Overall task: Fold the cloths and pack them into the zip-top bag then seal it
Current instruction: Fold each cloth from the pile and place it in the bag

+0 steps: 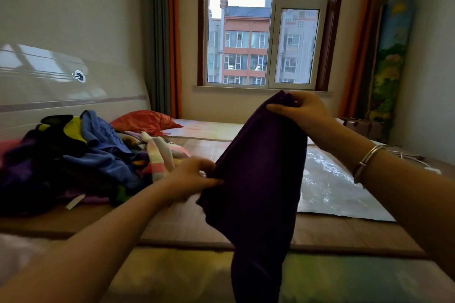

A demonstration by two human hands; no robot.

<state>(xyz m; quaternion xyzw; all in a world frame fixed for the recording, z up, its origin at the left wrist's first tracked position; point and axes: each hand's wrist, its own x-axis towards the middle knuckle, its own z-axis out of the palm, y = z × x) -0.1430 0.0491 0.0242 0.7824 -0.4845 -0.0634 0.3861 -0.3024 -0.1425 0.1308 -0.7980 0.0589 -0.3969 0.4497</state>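
Observation:
A dark purple cloth [261, 179] hangs in the air in front of me, doubled over lengthwise. My right hand [302, 108] pinches its top corner up high, near the window sill. Lower down, my left hand [192, 177] pinches the cloth's left edge. Behind the cloth, a clear zip-top bag [330, 187] lies flat on the bed at the right, partly hidden by the cloth. A heap of cloths [73, 157] in blue, black, yellow and purple sits on the bed at the left.
The bed [187, 224] has a brown mat on top. A red pillow [145, 122] lies by the headboard. A striped soft toy [160, 155] rests beside the heap. A white cable [416, 157] lies at the far right. The window is straight ahead.

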